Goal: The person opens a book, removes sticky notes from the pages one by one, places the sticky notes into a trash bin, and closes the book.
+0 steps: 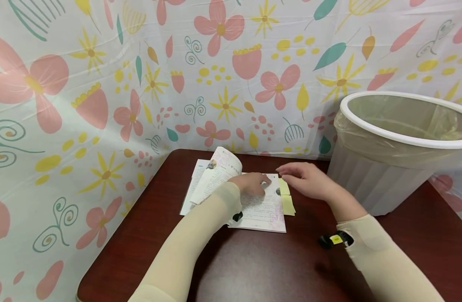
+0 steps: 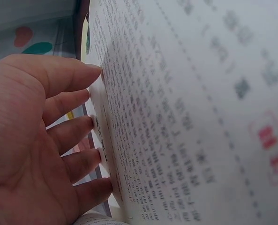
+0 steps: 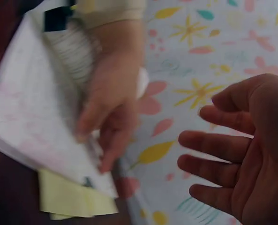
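Note:
An open book [image 1: 263, 212] with printed pages lies on the table. One leaf [image 1: 223, 172] on its left side stands up and curls over. My left hand [image 1: 251, 183] reaches across the book, and in the left wrist view its fingertips [image 2: 99, 159] touch the printed page with the fingers spread and fairly straight. Yellow sticky notes [image 1: 287, 204] stick out from the book's right edge. Just right of them my right hand [image 1: 306, 179] hovers, holding nothing, its fingers [image 3: 214, 145] loosely extended in the right wrist view.
A white bin [image 1: 370, 180] with a clear plastic liner stands on the right of the dark red table [image 1: 253, 268]. Flower-patterned cloth [image 1: 231, 84] hangs behind the table and along its left side.

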`<act>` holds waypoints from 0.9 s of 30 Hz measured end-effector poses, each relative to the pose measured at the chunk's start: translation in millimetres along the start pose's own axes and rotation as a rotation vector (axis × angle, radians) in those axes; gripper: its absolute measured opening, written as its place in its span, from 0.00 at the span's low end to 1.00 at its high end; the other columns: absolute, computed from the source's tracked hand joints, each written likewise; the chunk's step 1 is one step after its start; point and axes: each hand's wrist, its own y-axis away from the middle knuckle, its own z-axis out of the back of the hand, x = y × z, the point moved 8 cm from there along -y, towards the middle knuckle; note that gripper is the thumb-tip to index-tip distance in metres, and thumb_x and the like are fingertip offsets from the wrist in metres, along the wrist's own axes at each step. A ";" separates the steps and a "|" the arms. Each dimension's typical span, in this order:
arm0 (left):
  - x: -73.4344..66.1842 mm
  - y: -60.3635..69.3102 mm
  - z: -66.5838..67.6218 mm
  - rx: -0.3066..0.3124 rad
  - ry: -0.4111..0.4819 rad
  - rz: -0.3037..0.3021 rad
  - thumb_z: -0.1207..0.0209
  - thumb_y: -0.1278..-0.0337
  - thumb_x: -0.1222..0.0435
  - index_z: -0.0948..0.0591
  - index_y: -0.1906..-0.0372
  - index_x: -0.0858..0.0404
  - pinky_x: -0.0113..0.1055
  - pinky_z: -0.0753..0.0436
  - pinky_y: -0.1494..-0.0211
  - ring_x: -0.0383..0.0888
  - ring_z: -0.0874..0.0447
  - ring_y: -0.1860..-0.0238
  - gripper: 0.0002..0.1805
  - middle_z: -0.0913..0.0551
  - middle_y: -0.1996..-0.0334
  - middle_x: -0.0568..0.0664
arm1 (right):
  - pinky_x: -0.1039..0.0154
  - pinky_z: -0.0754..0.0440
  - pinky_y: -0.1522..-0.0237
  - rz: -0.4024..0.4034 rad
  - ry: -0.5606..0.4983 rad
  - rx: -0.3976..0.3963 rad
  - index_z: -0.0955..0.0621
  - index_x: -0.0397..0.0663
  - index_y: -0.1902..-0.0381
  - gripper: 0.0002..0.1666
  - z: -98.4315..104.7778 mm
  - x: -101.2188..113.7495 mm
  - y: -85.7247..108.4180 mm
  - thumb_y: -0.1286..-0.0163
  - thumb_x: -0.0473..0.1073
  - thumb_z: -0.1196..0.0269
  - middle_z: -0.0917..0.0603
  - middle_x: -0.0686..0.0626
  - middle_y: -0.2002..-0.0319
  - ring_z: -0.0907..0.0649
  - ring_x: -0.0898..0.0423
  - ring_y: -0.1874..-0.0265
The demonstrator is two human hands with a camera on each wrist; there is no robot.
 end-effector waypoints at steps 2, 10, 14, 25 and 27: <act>-0.5 1.1 1.0 -0.002 0.000 0.002 0.38 0.37 0.59 0.26 0.26 0.45 0.41 0.32 0.22 0.42 0.34 0.22 0.32 0.32 0.23 0.41 | 0.42 0.17 0.40 -0.050 -0.017 0.040 0.19 0.44 0.36 0.21 -16.0 -15.0 -1.8 0.22 0.42 0.43 0.13 0.39 0.42 0.14 0.42 0.42; 0.7 -0.5 0.3 -0.009 0.005 -0.011 0.38 0.39 0.59 0.26 0.26 0.44 0.42 0.28 0.25 0.42 0.31 0.25 0.33 0.29 0.25 0.40 | 0.36 0.25 0.33 -0.183 -0.105 0.138 0.31 0.46 0.24 0.30 -70.9 -56.7 -4.1 0.21 0.45 0.45 0.24 0.34 0.30 0.23 0.36 0.31; 2.4 -2.5 0.0 -0.020 0.010 -0.009 0.37 0.40 0.58 0.27 0.26 0.43 0.41 0.28 0.25 0.41 0.31 0.25 0.34 0.29 0.25 0.39 | 0.33 0.28 0.32 -0.171 -0.088 0.131 0.33 0.49 0.22 0.33 -83.8 -63.3 -5.0 0.21 0.46 0.44 0.29 0.36 0.26 0.27 0.35 0.28; 3.4 -4.6 -1.9 -0.014 -0.002 -0.013 0.39 0.39 0.59 0.27 0.26 0.41 0.41 0.30 0.23 0.43 0.34 0.22 0.34 0.31 0.23 0.40 | 0.33 0.31 0.29 -0.255 -0.078 0.106 0.44 0.44 0.18 0.44 -96.2 -76.4 -3.3 0.22 0.53 0.42 0.35 0.33 0.23 0.31 0.32 0.26; 4.3 -5.1 -2.6 -0.013 -0.002 -0.010 0.39 0.39 0.59 0.27 0.26 0.41 0.41 0.30 0.23 0.42 0.34 0.22 0.34 0.32 0.23 0.40 | 0.33 0.31 0.29 -0.265 -0.085 0.105 0.43 0.44 0.18 0.43 -97.4 -77.8 -3.5 0.22 0.54 0.42 0.35 0.33 0.23 0.31 0.32 0.26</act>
